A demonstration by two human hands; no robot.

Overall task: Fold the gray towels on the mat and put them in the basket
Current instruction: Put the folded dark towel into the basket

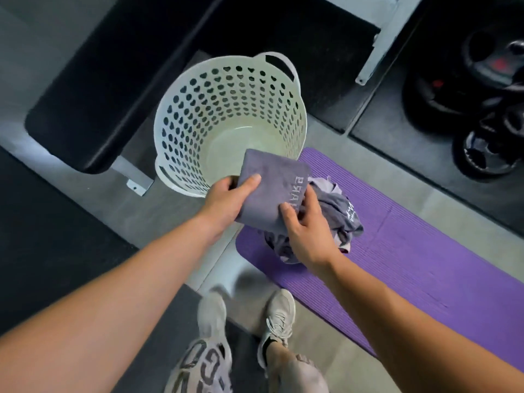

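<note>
Folded gray terry towel (272,191) pinched in both grips, left hand (226,199) and right hand (306,236), above near rim of empty perforated white plastic basket (181,114). Risk: early release, unfolding or dropping onto purple ribbed mat (411,265) beneath.

A folded gray towel (269,191) is held by the left hand (226,201) and the right hand (304,231) just over the basket (226,89) rim.
</note>
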